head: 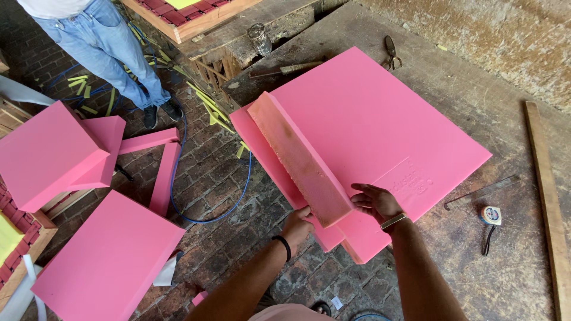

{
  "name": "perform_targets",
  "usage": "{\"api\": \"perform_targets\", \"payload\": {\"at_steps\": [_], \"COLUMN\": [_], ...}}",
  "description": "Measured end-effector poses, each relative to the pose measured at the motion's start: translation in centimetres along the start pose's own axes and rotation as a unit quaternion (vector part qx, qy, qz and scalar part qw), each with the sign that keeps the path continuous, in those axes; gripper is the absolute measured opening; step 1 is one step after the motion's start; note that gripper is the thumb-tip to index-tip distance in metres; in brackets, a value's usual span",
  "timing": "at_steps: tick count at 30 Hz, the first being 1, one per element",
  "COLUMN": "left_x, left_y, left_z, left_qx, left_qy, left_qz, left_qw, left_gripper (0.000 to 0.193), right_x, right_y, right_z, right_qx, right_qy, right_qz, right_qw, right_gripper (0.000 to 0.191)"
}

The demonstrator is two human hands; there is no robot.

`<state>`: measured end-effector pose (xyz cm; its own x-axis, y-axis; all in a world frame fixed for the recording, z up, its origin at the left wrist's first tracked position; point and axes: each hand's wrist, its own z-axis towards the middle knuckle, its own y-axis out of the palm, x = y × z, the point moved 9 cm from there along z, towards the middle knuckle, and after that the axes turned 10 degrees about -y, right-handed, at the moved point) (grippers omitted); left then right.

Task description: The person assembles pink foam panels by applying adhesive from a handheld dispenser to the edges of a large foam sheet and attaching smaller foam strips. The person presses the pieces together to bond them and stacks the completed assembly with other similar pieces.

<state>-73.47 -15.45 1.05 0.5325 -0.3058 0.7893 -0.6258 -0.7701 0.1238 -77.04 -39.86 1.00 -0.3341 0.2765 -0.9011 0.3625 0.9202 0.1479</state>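
A large pink foam sheet (380, 125) lies on a worn grey workbench (476, 77). A long, narrow foam strip (297, 157) with a dirty tan face rests along the sheet's left edge. My left hand (297, 226) grips the strip's near end from below. My right hand (376, 201) presses on the sheet and touches the strip's near end; a band is on that wrist. Another thin pink strip (262, 148) lies under the tan one at the sheet's edge.
A tape measure (491, 215), a clear ruler (482, 191) and a wooden slat (547, 202) lie at the right of the bench. Scissors (391, 53), a glass jar (260, 38). Pink foam blocks (53, 151) (110, 258), a blue cable (238, 190) and another person's legs (113, 53) are on the brick floor.
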Motion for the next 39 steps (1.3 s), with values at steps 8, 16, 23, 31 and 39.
{"api": "perform_targets", "payload": {"at_steps": [8, 16, 23, 31, 39], "left_x": [6.1, 11.1, 11.5, 5.2, 0.3], "left_y": [-0.9, 3.0, 5.4, 11.2, 18.0], "left_z": [-5.8, -13.2, -17.1, -15.0, -15.4], "left_qx": [0.09, 0.089, 0.149, -0.099, -0.217], "left_qy": [0.145, 0.402, 0.49, 0.266, 0.098], "left_qz": [0.075, 0.206, 0.233, 0.101, -0.096], "left_qw": [0.982, 0.888, 0.827, 0.954, 0.967], "left_gripper": [0.088, 0.084, 0.075, 0.09, 0.108], "right_x": [-3.3, -6.9, -11.5, -10.9, -2.4], "right_y": [6.8, 13.5, 13.4, 8.3, 5.6], "right_z": [-4.4, -10.7, -16.8, -24.4, -29.9], "right_qx": [-0.052, -0.163, -0.211, 0.044, 0.25], "right_qy": [-0.031, -0.11, -0.27, -0.358, -0.363], "right_qz": [0.195, 0.474, 0.454, 0.429, 0.388], "right_qw": [0.979, 0.858, 0.823, 0.828, 0.81], "right_gripper": [0.057, 0.068, 0.076, 0.076, 0.045]}}
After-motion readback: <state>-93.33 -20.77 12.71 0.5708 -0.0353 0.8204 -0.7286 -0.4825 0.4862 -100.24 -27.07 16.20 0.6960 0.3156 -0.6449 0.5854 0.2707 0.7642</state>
